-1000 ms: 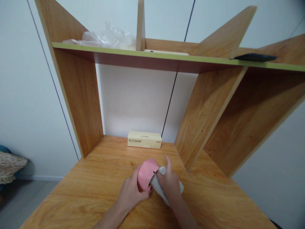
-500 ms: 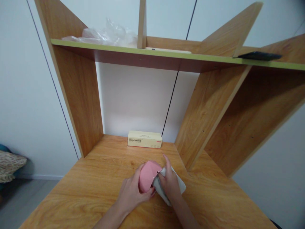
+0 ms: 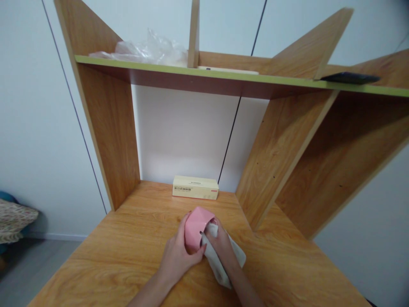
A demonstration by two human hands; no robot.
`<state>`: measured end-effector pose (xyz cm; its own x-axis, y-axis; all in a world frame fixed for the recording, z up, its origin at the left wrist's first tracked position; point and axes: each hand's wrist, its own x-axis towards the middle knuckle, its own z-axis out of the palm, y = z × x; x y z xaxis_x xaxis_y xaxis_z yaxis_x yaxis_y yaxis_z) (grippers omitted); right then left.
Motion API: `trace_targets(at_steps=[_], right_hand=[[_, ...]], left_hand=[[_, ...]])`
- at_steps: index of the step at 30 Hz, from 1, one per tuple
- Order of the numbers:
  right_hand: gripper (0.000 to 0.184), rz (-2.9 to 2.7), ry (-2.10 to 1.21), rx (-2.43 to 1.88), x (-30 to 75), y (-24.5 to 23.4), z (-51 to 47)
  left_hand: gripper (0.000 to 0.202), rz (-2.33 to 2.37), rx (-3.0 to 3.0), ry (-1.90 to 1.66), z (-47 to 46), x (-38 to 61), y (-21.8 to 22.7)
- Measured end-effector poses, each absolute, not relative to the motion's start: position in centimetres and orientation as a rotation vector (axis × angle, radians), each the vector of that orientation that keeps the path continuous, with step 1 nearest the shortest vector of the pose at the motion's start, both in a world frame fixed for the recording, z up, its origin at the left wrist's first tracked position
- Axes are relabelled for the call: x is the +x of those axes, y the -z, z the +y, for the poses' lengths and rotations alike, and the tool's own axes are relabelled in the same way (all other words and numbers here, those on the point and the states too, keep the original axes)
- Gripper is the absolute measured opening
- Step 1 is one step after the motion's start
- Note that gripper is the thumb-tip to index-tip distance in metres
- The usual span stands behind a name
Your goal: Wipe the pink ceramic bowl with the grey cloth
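Note:
Tilted on its side, a hollow pink faceted container (image 3: 195, 228) has its mouth turned to the right, and a small dark notch shows at the rim. My left hand (image 3: 177, 256) wraps round it from the left, thumb along the lower rim. A light grey cloth (image 3: 235, 251) is bunched in my right hand (image 3: 220, 245), whose fingers reach into the container's mouth with part of the cloth. Those fingertips are hidden inside. The rest of the cloth hangs below and to the right of my right wrist, over the wooden desk (image 3: 128, 256).
A cream box (image 3: 195, 187) with printed lettering stands at the back of the desk. Overhead runs a shelf (image 3: 223, 76) bearing a crumpled clear plastic bag (image 3: 153, 50) and a dark flat item (image 3: 349, 78). Wooden uprights (image 3: 284, 157) flank the desk. Patterned fabric (image 3: 15, 217) lies at far left.
My right hand has moved left and its fingers have gone into the container's mouth with the cloth. The container has turned and risen slightly in my left hand, showing more of its opening.

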<state>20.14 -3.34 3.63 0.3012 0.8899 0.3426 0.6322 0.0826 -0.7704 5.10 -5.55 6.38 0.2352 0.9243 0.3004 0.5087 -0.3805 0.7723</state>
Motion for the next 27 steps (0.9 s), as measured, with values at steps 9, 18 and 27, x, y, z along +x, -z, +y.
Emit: trace_targets(at_steps=[9,18,27], right_hand=[[0.056,-1.646,0.092,-1.956,21.5,-6.1,-5.0],[0.065,-1.757,0.018,-1.822,21.9,-5.2,-4.8],[0.051,-1.383,-0.411,-1.552,21.9,-4.1,-3.6]], left_hand=[[0.079,1.538,2.181,-0.769,-5.8,5.3,-7.3],[0.084,1.465,2.260,-0.708,-6.0,4.9,-7.7],[0.094,1.351,1.980,-0.910,-5.6,5.1,-6.9]])
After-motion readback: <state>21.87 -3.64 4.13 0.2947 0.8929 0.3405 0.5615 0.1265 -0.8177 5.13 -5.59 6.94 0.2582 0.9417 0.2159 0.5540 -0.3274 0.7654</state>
